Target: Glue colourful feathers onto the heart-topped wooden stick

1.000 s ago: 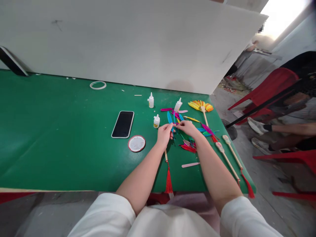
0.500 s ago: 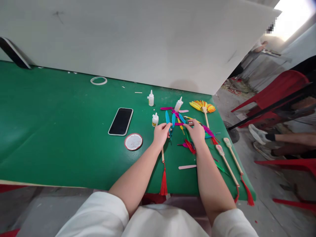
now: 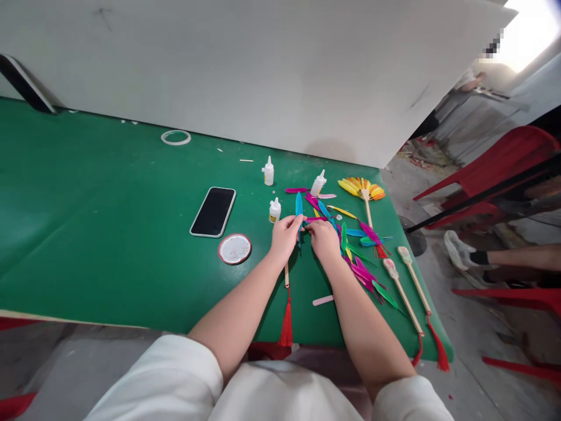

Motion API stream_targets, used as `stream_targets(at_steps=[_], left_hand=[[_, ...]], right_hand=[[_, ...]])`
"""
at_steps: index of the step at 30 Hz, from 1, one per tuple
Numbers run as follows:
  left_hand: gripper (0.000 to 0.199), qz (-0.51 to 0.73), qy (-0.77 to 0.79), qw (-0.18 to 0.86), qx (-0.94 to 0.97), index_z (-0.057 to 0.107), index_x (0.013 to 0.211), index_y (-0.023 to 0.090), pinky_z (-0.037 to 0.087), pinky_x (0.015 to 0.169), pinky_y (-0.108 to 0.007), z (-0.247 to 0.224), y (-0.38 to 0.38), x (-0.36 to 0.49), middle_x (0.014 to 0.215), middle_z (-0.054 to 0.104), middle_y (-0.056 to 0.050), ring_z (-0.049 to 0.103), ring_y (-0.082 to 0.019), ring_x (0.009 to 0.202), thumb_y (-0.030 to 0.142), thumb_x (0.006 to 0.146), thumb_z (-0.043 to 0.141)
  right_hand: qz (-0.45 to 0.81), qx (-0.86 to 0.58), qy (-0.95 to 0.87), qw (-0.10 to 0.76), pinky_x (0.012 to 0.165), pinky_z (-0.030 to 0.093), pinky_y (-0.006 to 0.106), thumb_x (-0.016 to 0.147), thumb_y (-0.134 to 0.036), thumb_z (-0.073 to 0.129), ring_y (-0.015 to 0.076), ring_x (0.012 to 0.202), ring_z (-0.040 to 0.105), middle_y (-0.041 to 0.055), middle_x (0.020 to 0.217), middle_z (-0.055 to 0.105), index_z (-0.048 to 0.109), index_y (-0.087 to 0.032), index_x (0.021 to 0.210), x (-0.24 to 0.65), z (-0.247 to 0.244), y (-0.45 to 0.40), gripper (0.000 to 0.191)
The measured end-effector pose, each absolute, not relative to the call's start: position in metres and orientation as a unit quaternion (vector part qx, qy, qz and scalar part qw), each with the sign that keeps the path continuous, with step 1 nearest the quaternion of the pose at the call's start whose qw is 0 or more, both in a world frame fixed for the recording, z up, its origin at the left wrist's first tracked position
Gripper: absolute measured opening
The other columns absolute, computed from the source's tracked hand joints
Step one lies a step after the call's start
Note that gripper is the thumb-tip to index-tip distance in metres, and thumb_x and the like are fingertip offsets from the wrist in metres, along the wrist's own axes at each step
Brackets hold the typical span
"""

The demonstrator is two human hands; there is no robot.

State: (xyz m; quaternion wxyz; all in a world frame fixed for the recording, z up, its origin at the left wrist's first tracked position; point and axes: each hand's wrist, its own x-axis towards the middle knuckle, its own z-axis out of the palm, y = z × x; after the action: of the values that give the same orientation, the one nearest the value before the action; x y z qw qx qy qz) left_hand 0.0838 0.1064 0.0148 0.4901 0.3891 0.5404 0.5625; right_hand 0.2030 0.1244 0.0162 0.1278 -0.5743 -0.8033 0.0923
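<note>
Between thumb and fingers my left hand pinches an upright blue feather. My right hand is close beside it, fingertips drawn together near the quill; what they grip, if anything, is too small to make out. Under my left wrist lies a wooden handle with a red tassel; its upper end is hidden. Loose magenta feathers, green feathers and more blue feathers are scattered right of my right hand. A pale pink stick lies by my right forearm.
Several white glue bottles stand behind my hands. A phone and a round lid lie to the left. A yellow-orange feather fan and two tasselled handles lie near the right table edge. A white panel rises behind.
My right hand has moved left from the feather pile to beside my left hand. Two blue feathers stood apart at my left hand; now one upright blue shape shows there.
</note>
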Motion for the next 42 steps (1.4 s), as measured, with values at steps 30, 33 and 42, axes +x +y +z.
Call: stream_targets(at_steps=[30,33,42], left_hand=[[0.024,0.540,0.522,0.513,0.416,0.067,0.079,0.014,0.045,0.046,-0.020,0.016,0.106,0.086,0.065,0.061,-0.001,0.056,-0.012,0.058,0.037,0.069,0.065],[0.025,0.540,0.518,0.515,0.418,0.068,0.081,0.014,0.045,0.045,-0.020,0.017,0.105,0.086,0.066,0.062,-0.002,0.056,-0.012,0.057,0.036,0.070,0.065],[0.024,0.523,0.530,0.501,0.441,0.069,0.082,0.013,0.044,0.044,-0.019,0.019,0.104,0.087,0.065,0.062,-0.002,0.053,-0.010,0.052,0.034,0.071,0.064]], right_hand=[[0.578,-0.491,-0.479,0.442,0.051,0.036,0.021,0.065,-0.036,0.067,0.0064,0.050,0.043,-0.0049,0.054,0.053,0.071,-0.017,0.081,0.224,0.035,0.121,0.025],[0.579,-0.481,-0.487,0.443,0.050,0.034,0.021,0.065,-0.035,0.066,0.0059,0.050,0.042,-0.0052,0.054,0.051,0.070,-0.016,0.080,0.224,0.033,0.122,0.024],[0.567,-0.473,-0.502,0.450,0.050,0.035,0.022,0.065,-0.034,0.066,0.0067,0.050,0.042,-0.0038,0.054,0.050,0.065,-0.016,0.066,0.224,0.033,0.123,0.019]])
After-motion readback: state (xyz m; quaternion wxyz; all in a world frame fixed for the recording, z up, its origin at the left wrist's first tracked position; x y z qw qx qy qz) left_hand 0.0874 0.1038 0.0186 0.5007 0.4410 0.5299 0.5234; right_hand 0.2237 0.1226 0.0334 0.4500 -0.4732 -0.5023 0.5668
